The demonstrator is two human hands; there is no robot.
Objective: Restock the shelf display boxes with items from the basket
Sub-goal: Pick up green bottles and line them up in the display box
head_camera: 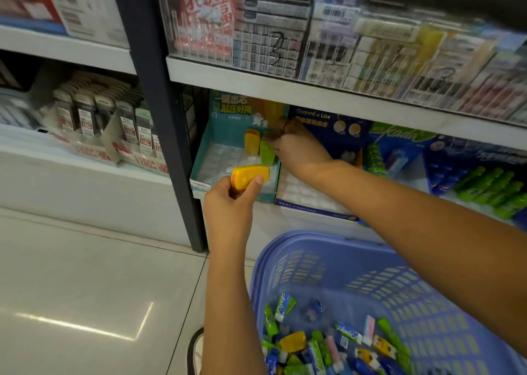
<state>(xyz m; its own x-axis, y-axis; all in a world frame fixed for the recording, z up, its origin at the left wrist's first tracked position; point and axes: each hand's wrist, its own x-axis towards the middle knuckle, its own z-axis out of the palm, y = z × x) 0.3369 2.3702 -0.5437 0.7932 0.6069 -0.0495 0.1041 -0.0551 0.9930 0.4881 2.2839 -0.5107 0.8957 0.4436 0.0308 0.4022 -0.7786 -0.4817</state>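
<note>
So, the yellow rounded plastic case [251, 176] is in the air just in front of the near edge of the teal cardboard display box [199, 157], lying on its side with its long axis running left to right. The left hand [228, 206] pinches it from below: the thumb presses its near right side, the curled fingers [236, 186] wrap its lower left end, and most of the case sticks out above and to the right of them.

Inside the teal box a clear moulded tray [222, 157] lines the floor. At its far right corner two pieces stand upright side by side: an orange-yellow plastic case [252, 142] on the left and a green plastic case [266, 153] on the right. The right hand [299, 149] reaches in from the right, its fingers bunched and curled down over the top of the green case, gripping it; the fingertips themselves are partly hidden.

Touching the teal box on its right is a dark blue cardboard display box [313, 210] with a white tray, and farther right a bright blue display box [405, 152] holds rows of green tubes [484, 186].

Near the person, below the right forearm, a lavender plastic basket [285, 240] holds a loose heap of mixed small packets [328, 346], a yellow case [292, 342] among them.

Above, clear acrylic dividers [256, 46] front the upper shelf. A dark upright post [159, 103] stands left of the boxes, over a pale tiled floor [85, 274].
</note>
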